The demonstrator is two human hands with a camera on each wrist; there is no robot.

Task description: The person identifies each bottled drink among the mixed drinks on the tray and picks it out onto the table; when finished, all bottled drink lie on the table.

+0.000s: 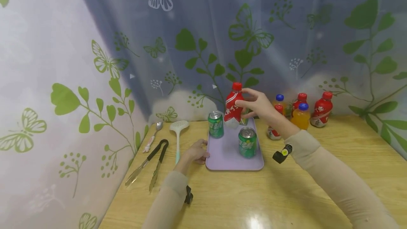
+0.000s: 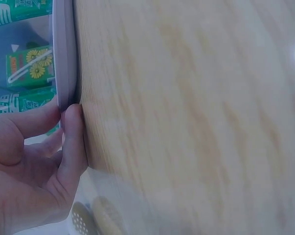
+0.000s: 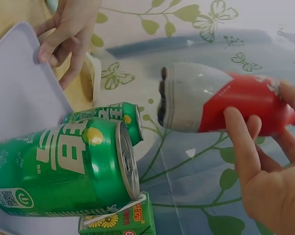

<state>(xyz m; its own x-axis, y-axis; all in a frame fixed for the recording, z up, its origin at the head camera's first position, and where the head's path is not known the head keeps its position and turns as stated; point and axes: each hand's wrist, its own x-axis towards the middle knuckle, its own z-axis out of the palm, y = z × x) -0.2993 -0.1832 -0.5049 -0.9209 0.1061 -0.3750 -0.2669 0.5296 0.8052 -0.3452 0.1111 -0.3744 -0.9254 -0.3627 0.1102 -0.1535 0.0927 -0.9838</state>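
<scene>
My right hand (image 1: 257,105) holds a red-and-white bottle (image 1: 233,103) with a red cap, raised over the far part of a lavender tray (image 1: 222,156). In the right wrist view the bottle's dark base (image 3: 163,98) is off any surface. On the tray stand two green soda cans (image 1: 247,143) (image 1: 216,124). A small green drink carton (image 3: 132,218) with yellow flowers and a straw stands behind them, partly hidden in the head view. At the tray's left edge my left hand (image 1: 198,152) pinches the rim (image 2: 65,58) between thumb and fingers.
Right of the tray stand several bottles: red ones (image 1: 322,109) and orange drinks with blue caps (image 1: 301,116). To the left lie a spoon (image 1: 154,135), black-handled tongs (image 1: 157,153) and a slotted spatula (image 1: 179,130). A patterned curtain (image 1: 197,17) borders the wooden table (image 1: 222,200).
</scene>
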